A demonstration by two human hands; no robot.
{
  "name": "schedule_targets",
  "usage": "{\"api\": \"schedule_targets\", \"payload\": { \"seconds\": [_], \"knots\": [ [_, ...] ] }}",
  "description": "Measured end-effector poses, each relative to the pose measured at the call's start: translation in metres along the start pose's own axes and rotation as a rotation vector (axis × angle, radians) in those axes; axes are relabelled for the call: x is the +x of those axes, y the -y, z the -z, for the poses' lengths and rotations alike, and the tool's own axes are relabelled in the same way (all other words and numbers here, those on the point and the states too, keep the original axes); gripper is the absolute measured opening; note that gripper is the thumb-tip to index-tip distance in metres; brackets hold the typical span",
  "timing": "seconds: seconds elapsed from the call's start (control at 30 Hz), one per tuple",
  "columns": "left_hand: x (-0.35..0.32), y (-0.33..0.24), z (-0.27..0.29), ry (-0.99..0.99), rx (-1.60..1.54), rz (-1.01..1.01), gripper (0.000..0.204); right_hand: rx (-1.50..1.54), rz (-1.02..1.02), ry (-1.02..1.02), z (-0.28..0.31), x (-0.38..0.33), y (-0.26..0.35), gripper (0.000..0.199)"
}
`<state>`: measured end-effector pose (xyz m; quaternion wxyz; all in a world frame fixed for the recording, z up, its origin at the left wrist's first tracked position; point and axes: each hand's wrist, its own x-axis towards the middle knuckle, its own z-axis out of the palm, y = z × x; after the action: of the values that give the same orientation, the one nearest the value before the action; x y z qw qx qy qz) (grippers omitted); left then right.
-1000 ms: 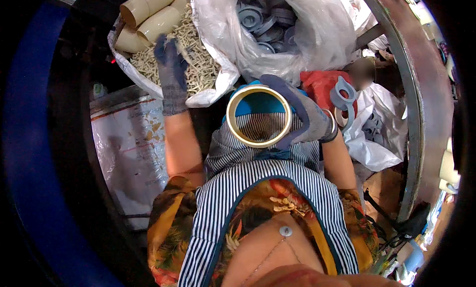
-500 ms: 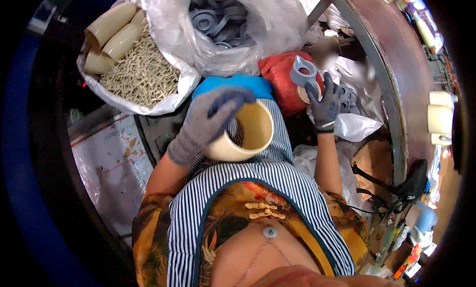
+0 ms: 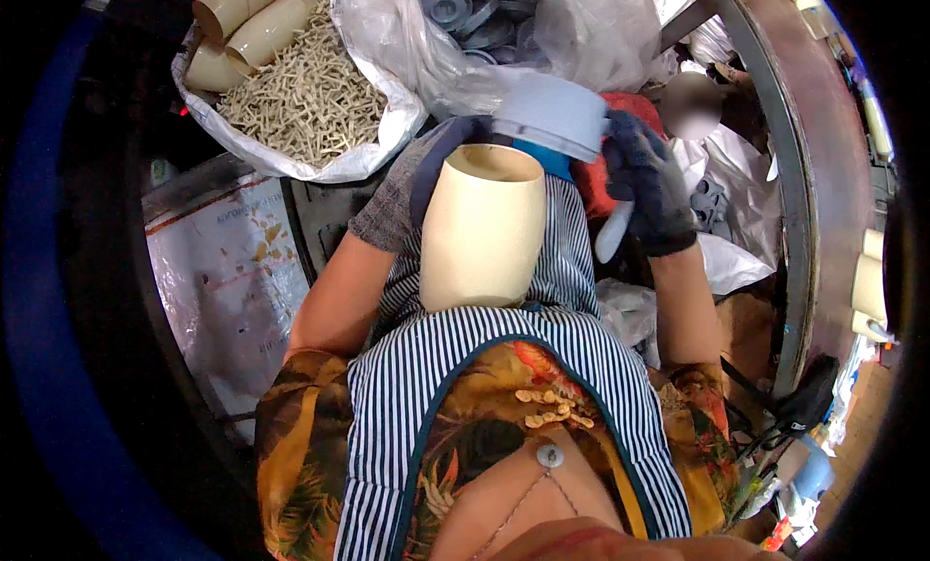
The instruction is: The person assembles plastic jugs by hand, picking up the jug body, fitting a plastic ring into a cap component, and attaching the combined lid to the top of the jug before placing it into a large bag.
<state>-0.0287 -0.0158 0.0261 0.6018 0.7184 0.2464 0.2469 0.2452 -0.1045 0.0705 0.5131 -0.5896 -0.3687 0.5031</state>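
At frame centre the gloved left hand [image 3: 407, 198] clasps a cream tube [image 3: 481, 230] upright, open end up; the gloved right hand [image 3: 647, 181] grips a grey disc [image 3: 550, 110] tilted just over it.

The dark floor [image 3: 116, 299] carries a white woven sack [image 3: 291, 159] of pale small sticks and cream tubes at eleven o'clock, a clear plastic bag [image 3: 407, 47] of grey round discs at twelve, and a flat printed plastic sack [image 3: 218, 299] at nine.
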Motion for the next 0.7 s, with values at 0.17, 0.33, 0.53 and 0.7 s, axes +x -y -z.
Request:
{"api": "schedule_targets", "payload": {
  "seconds": [0.17,0.33,0.53,0.7],
  "knots": [
    [0.011,0.014,-0.009,-0.109,-0.931,0.325,0.067,0.169,-0.312,0.08,-0.031,0.025,0.003,0.027],
    [0.013,0.025,-0.004,-0.108,-1.16,0.389,0.074,0.11,-0.303,0.054,-0.048,0.034,0.002,0.027],
    [0.014,0.037,0.001,-0.113,-0.7,0.25,0.073,0.147,-0.313,0.072,-0.047,0.044,-0.013,0.028],
    [0.013,0.046,0.004,-0.151,-0.43,0.196,0.067,0.135,-0.291,0.089,-0.045,0.046,-0.017,0.027]
  ]
}}
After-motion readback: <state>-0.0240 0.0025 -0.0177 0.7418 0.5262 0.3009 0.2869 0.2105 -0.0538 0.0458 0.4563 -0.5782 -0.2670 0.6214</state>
